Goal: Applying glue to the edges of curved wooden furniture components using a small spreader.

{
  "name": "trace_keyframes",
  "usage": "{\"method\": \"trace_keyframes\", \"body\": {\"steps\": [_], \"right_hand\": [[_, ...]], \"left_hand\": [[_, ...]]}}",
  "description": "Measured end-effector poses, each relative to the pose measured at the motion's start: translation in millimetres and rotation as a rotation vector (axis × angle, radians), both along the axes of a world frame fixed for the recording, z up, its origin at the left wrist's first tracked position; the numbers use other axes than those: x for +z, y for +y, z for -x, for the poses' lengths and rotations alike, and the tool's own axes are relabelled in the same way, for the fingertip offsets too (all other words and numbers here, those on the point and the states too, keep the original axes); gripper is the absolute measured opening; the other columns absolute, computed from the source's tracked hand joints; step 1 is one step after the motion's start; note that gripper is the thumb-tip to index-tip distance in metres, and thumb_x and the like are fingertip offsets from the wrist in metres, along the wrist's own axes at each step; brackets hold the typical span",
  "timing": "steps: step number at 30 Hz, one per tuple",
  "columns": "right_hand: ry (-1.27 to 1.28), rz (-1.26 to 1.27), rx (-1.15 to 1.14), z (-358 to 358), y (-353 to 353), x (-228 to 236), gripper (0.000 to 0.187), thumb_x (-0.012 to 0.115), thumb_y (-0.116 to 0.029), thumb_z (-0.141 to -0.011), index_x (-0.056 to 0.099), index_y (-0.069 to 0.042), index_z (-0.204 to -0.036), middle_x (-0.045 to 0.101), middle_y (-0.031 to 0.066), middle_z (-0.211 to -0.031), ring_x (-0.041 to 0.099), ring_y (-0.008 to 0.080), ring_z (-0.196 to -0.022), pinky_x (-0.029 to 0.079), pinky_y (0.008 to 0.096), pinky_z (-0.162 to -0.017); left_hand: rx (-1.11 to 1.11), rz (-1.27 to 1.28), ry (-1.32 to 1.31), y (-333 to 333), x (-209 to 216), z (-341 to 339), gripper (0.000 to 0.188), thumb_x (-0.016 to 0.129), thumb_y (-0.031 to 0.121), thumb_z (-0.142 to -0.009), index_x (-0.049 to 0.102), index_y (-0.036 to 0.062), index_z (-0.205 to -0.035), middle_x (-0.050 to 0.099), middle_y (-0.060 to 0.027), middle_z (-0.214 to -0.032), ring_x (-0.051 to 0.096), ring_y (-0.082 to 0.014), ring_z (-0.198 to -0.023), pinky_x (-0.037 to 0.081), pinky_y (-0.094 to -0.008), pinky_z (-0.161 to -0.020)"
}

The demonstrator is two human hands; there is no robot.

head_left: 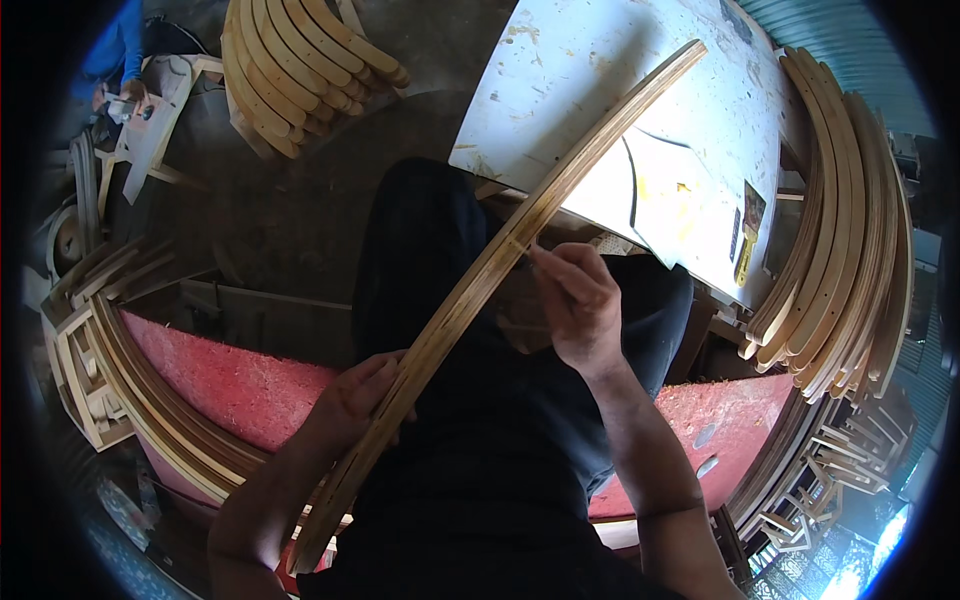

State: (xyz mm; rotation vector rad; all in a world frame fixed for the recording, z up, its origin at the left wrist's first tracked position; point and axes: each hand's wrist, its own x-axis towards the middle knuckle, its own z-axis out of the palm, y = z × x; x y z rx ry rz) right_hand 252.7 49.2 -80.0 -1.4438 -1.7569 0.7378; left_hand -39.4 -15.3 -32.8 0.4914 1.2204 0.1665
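while left hand (358,396) grips slat (462,282), stained white table (525,100), stacked slats (835,230)

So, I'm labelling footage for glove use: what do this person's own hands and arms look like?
The left hand and right hand are ungloved, with no watch or ring that I can see. Both forearms are bare, without visible sleeves; the clothing is dark.

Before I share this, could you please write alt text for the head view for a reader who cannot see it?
A long, curved wooden strip slants across the view, held by a person's left hand, with the right hand close to its edge. Beyond lies a stained white table holding a brush; curved wooden pieces are gathered at right.
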Motion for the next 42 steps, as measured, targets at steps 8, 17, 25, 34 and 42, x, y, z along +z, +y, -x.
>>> {"method": "trace_keyframes", "body": {"steps": [8,17,25,34,42], "right_hand": [[-0.245,-0.076,0.090,6,-7,3,0.025,0.072,0.008,-0.091,0.075,-0.003,-0.114,0.063,0.0074,-0.099,0.066,0.0172,-0.085,0.053,0.0265,-0.069],[-0.175,-0.103,0.016,4,1,-6,0.028,0.075,0.008,-0.086,0.075,-0.003,-0.112,0.062,0.0074,-0.098,0.068,0.0207,-0.080,0.058,0.0317,-0.063],[0.020,0.002,0.232,10,-13,-4,0.035,0.072,0.012,-0.088,0.075,-0.007,-0.118,0.061,0.0080,-0.102,0.066,0.0178,-0.085,0.055,0.0274,-0.069],[-0.235,-0.099,0.129,14,-20,-1,0.041,0.076,0.011,-0.082,0.075,-0.007,-0.119,0.061,0.0080,-0.103,0.067,0.0214,-0.087,0.055,0.0296,-0.069],[-0.170,-0.039,0.299,6,-12,12,0.038,0.080,0.004,-0.085,0.074,-0.008,-0.120,0.060,0.0069,-0.103,0.067,0.0193,-0.091,0.056,0.0348,-0.074]], "left_hand": [[-0.007,0.007,0.002,4,3,-1,0.056,0.044,0.048,-0.111,0.051,0.0100,-0.150,0.068,-0.0064,-0.087,0.066,-0.0123,-0.069,0.056,-0.0275,-0.062],[0.004,0.016,0.023,3,3,-2,0.056,0.047,0.048,-0.110,0.052,0.0090,-0.149,0.069,-0.0064,-0.088,0.067,-0.0120,-0.072,0.056,-0.0278,-0.061],[-0.008,0.026,0.006,0,1,3,0.056,0.047,0.049,-0.109,0.051,0.0111,-0.150,0.069,-0.0066,-0.090,0.068,-0.0116,-0.077,0.057,-0.0279,-0.063],[-0.005,0.028,0.020,-1,3,2,0.056,0.045,0.049,-0.110,0.052,0.0106,-0.150,0.069,-0.0070,-0.090,0.066,-0.0118,-0.070,0.056,-0.0270,-0.061],[0.007,-0.005,-0.004,2,-2,-5,0.054,0.046,0.048,-0.110,0.053,0.0115,-0.149,0.070,-0.0074,-0.092,0.067,-0.0120,-0.072,0.055,-0.0278,-0.058]]}}
